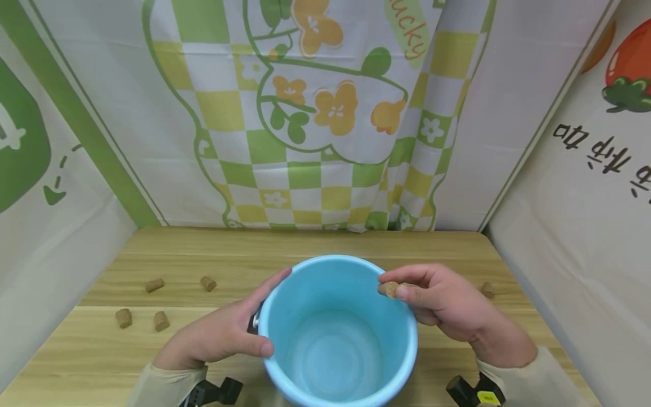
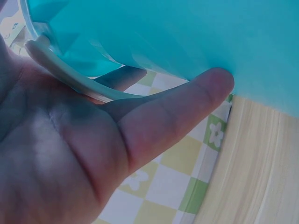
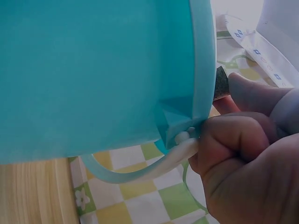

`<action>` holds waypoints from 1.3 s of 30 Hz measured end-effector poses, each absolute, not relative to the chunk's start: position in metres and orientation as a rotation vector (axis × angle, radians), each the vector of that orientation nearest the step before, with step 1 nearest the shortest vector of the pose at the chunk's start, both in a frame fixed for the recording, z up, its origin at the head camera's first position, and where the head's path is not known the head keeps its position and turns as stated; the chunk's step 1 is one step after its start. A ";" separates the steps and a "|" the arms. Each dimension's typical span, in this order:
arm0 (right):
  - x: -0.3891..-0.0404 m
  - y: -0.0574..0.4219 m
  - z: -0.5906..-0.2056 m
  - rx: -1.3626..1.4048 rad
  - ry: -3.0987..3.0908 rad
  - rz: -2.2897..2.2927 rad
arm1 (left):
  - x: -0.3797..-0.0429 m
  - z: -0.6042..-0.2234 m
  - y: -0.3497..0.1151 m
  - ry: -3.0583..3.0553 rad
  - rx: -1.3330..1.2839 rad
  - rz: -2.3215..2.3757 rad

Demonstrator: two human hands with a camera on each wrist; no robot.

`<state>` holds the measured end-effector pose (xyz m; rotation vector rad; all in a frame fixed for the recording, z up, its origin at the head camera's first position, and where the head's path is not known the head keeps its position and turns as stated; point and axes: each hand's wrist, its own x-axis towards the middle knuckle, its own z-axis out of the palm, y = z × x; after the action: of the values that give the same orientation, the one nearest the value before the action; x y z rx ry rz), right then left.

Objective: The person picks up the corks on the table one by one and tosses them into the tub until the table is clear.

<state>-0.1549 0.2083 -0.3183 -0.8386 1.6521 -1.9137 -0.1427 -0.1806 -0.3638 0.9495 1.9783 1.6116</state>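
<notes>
The right hand [image 1: 447, 308] is pinching a small cork [image 1: 390, 290] between thumb and forefinger, holding it at the right edge of the opening of a light-blue bucket [image 1: 325, 285], its other fingers bending down outside the rim. The left hand [image 1: 229, 328] is gripping nothing in its fingers — they are spreading along the outside of the bucket, with the thumb pressing near the rim on the left. The bucket is sitting between the two hands, its mouth facing up toward the head camera and its bare round bottom showing; its pale handle [image 3: 121, 176] is hanging along the outside in the right wrist view. Four more corks [image 1: 124, 318] are lying loosely apart on the wooden table [image 1: 305, 243], left of the bucket, and a lone cork [image 1: 487, 290] is lying beyond the right wrist — partly hidden. A green-and-yellow checked cloth [image 1: 305, 186] is hanging behind the table.
</notes>
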 end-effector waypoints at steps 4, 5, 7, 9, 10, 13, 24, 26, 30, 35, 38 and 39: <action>-0.155 0.209 -0.318 -0.819 1.666 -1.897 | -0.142 -0.363 -0.180 1.992 0.960 1.609; -0.155 0.208 -0.318 -0.816 1.670 -1.892 | -0.142 -0.363 -0.180 1.990 0.968 1.613; -0.155 0.208 -0.317 -0.807 1.681 -1.882 | -0.142 -0.363 -0.180 1.981 0.976 1.621; -0.155 0.208 -0.316 -0.793 1.697 -1.873 | -0.142 -0.363 -0.180 1.975 0.976 1.623; -0.154 0.207 -0.316 -0.787 1.705 -1.870 | -0.141 -0.363 -0.180 1.973 0.970 1.621; -0.154 0.207 -0.315 -0.767 1.725 -1.859 | -0.142 -0.363 -0.180 1.987 0.978 1.613; -0.154 0.207 -0.314 -0.743 1.738 -1.836 | -0.141 -0.363 -0.180 2.032 0.997 1.592; -0.154 0.207 -0.314 -0.735 1.756 -1.831 | -0.141 -0.363 -0.180 2.022 0.992 1.598; -0.154 0.207 -0.313 -0.711 1.802 -1.811 | -0.141 -0.364 -0.181 2.014 0.988 1.605; -0.154 0.207 -0.313 -0.692 1.817 -1.803 | -0.140 -0.364 -0.181 2.008 0.974 1.613; -0.154 0.208 -0.313 -0.688 1.809 -1.809 | -0.140 -0.363 -0.180 2.004 0.976 1.614; -0.154 0.208 -0.314 -0.688 1.805 -1.810 | -0.140 -0.363 -0.180 2.003 0.980 1.613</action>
<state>-0.1542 0.2083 -0.3136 -0.6882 1.8053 -1.8102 -0.1403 -0.1802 -0.3633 0.9796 2.0035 1.6131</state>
